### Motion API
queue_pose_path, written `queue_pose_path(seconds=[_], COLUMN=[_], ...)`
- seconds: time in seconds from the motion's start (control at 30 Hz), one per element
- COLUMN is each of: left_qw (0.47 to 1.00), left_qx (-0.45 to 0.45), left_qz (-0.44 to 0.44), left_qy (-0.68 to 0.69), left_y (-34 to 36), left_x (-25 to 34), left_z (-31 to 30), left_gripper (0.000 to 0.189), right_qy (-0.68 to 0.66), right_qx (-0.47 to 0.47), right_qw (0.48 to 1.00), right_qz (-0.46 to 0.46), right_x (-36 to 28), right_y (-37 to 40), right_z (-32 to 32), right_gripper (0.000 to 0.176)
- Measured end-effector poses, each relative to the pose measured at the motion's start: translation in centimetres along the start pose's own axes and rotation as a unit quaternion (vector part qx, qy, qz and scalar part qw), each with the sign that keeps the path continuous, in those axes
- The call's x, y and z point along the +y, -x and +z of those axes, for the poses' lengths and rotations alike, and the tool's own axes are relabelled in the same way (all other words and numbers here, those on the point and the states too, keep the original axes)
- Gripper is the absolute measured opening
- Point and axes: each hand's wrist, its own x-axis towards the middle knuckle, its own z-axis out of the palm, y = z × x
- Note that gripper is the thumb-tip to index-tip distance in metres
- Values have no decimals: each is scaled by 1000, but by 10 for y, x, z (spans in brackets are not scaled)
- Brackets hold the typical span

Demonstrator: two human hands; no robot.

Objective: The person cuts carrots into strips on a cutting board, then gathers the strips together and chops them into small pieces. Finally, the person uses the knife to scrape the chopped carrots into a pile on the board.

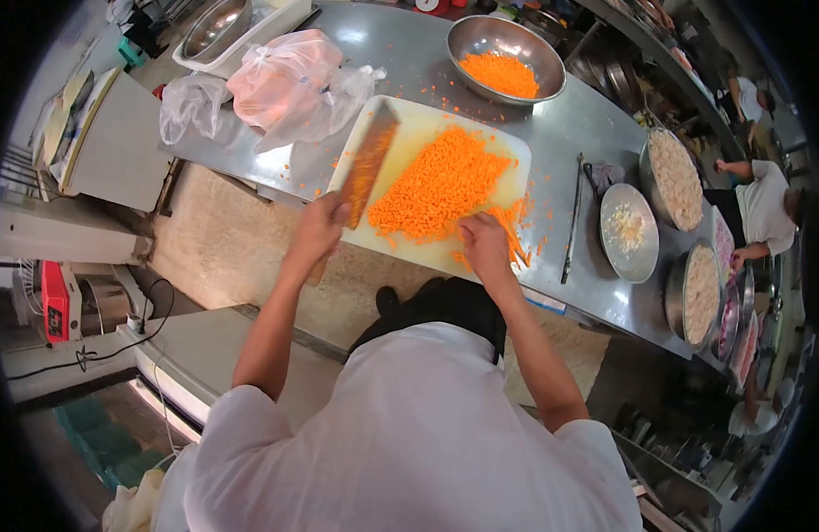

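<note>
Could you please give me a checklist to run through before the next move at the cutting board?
1. Cleaver in hand: ok, the left hand grips it.
2. Right hand clear of cleaver: ok, beside the orange pile.
3. Cleaver clean: not ok, it looks smeared with orange.
4. Orange pieces all on the cutting board: not ok, some lie on the table.
5. Room left in the steel bowl: ok, partly filled.
6. Cutting board steady: cannot tell.

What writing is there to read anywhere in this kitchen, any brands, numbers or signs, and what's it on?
None can be read.
Red machine at left: any marks too small and blurred.
Red object at the top edge: partly cut off, too small.
Large knife: blade blurred, no lettering discernible.
Chopping board: no lettering visible.
</note>
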Motion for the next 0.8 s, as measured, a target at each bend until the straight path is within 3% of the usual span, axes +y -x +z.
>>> queue_pose_path(seconds=[0.03, 0.07, 0.13, 0.23, 0.37, 0.5, 0.57, 0.73, 0.8], left_qw=[996, 997, 975, 960, 934, 919, 922, 912, 904], left_qx=[-1, -6, 19, 42, 57, 92, 92, 92, 99], left_qz=[-52, -51, -128, -152, -158, -167, -164, -174, -160], left_qy=[71, 66, 178, 233, 314, 345, 338, 359, 385], left_y=[8, 15, 29, 48, 58, 56, 54, 63, 73], left_x=[-9, -20, -46, -75, -108, -100, -97, -101, -102], left_z=[-10, -16, -24, -17, 13, 25, 23, 34, 40], left_gripper=[19, 19, 18, 19, 16, 14, 13, 12, 13], right_qy=[-18, -35, -6, -2, 30, -40, -12, 72, 82], right_qx=[-21, -40, -85, -59, -82, -1, 3, -52, -94], right_qw=[999, 996, 994, 996, 991, 999, 999, 989, 977], right_qz=[-34, -69, -67, -66, -98, -1, 35, 118, 175], right_x=[-4, -9, -34, -64, -56, -37, -10, 26, 38], right_y=[0, 0, -1, -5, -9, -14, -12, -3, -2], right_z=[14, 27, 49, 65, 77, 32, 1, -48, -48], right_gripper=[12, 11, 9, 7, 6, 7, 8, 8, 18])
